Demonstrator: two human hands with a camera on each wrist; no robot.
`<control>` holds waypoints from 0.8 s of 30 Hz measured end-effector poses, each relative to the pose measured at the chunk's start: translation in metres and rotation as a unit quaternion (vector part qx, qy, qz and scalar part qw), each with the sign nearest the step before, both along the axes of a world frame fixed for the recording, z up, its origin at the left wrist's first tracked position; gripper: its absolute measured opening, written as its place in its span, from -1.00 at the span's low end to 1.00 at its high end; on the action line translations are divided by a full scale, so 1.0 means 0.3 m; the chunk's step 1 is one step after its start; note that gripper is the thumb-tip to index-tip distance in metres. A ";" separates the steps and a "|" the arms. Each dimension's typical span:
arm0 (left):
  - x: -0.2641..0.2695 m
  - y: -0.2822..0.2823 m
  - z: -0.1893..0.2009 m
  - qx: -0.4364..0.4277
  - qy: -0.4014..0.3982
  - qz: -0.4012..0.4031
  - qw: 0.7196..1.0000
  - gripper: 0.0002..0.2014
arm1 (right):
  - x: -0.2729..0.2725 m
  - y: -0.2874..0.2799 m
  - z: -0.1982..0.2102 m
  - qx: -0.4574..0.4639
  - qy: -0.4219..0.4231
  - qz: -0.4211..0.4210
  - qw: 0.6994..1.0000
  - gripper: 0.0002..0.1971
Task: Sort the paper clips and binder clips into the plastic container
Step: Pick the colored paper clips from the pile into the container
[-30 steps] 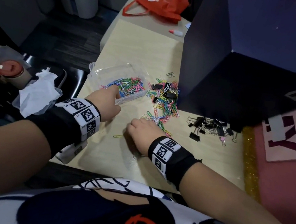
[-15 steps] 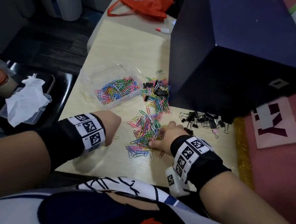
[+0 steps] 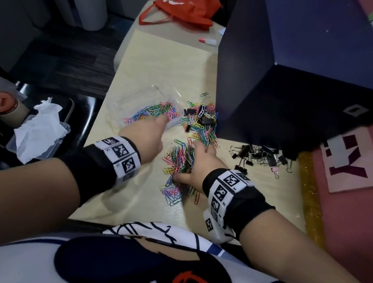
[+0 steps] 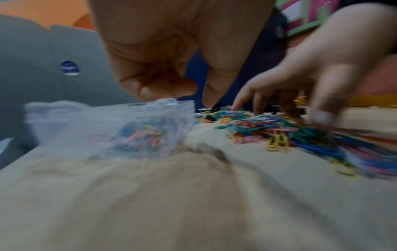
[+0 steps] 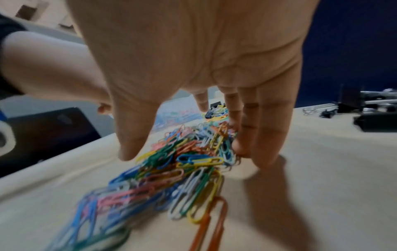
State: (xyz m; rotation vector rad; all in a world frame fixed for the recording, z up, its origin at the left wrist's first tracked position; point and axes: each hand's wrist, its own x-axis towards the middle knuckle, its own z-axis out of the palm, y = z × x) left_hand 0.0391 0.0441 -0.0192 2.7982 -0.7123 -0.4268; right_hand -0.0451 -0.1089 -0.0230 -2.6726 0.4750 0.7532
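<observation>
Your left hand [image 3: 146,134] reaches over the near edge of the plastic container [image 3: 139,97], fingers curled — what they hold, I can't tell. Coloured paper clips [image 3: 158,113] lie inside it. Your right hand [image 3: 195,165] rests spread, fingers straight, on the loose paper clip heap [image 3: 180,158] on the table [image 3: 166,58]. Binder clips [image 3: 259,157] sit near the dark box [image 3: 303,73].

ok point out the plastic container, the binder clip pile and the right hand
plastic container [image 3: 139,95]: head view, on its clear far wall.
binder clip pile [image 3: 259,157]: head view, middle of the black clips beside the dark box.
right hand [image 3: 198,165]: head view, back of the hand over the paper clips.
</observation>
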 end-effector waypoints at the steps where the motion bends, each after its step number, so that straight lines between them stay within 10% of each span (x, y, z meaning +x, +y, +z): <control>1: 0.019 0.015 0.000 0.007 0.001 0.022 1.000 -0.66 | -0.002 0.012 -0.005 -0.005 0.004 0.026 1.000 0.04; 11: -0.037 0.033 -0.017 0.098 0.009 -0.035 0.994 -0.80 | -0.008 0.009 -0.042 0.011 -0.024 0.096 0.995 -0.56; 21: -0.122 -0.015 -0.050 0.153 0.016 -0.217 0.964 -0.37 | 0.001 -0.046 -0.049 0.040 -0.047 0.069 0.996 -0.74; 24: -0.112 -0.033 -0.058 0.168 0.033 -0.218 0.961 -0.53 | 0.000 -0.065 -0.044 0.040 -0.047 0.062 0.996 -0.77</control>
